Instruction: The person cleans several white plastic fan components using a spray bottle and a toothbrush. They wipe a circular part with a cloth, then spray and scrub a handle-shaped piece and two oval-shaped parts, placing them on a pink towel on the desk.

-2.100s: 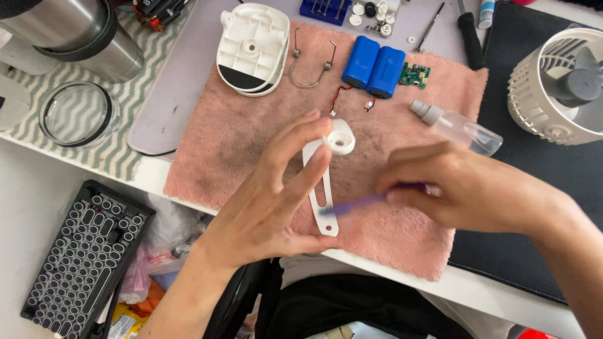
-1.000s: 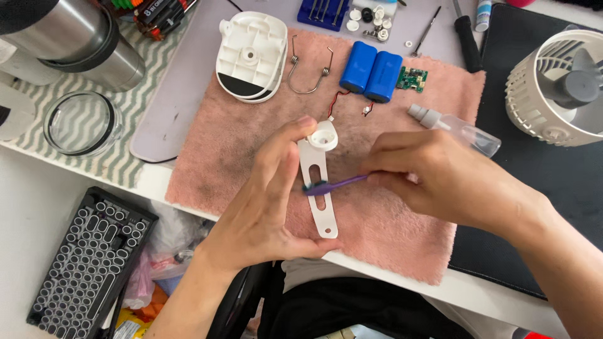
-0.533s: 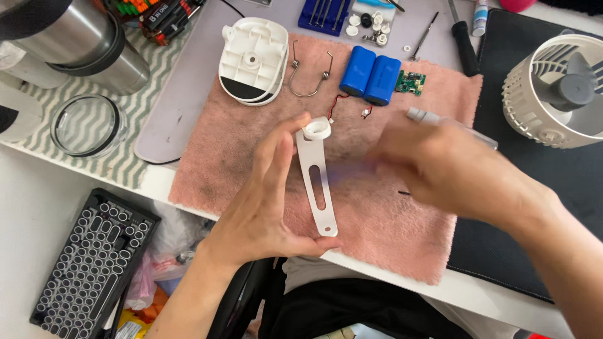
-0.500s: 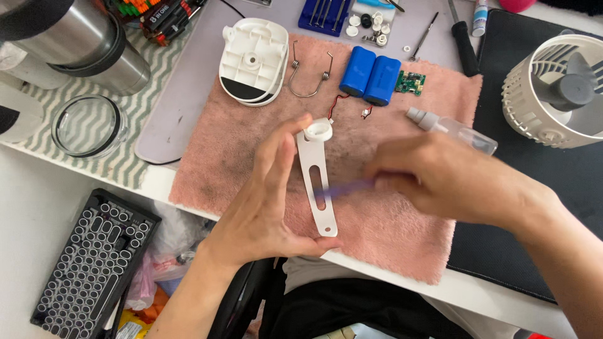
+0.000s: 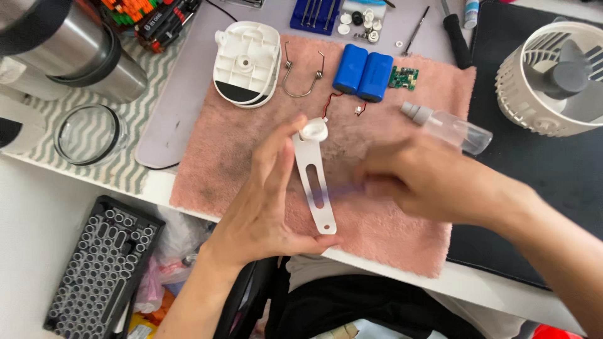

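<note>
Hands at a white slotted bracket over the pink towel [image 5: 239, 169]

Left hand [image 5: 264, 201] holds the white bracket [image 5: 314, 182] upright between thumb and fingertips — right hand [image 5: 427, 182], blurred, pinches a thin purple tool [image 5: 342, 190] against its slot.

A dusty pink towel [image 5: 389, 232] with grey smudges is taken as the landmark; on it are seen a white slotted bracket [image 5: 314, 179], a white shell [image 5: 247, 63] with a black patch, two blue cells [image 5: 363, 76] with red wires, a green circuit board [image 5: 403, 78] and a clear spray bottle [image 5: 447, 127] with a grey cap; right of it a black mat [image 5: 546, 182] and a white fan [image 5: 553, 78] with grey blades; left of it a grey-and-white zigzag cloth [image 5: 135, 122].
</note>
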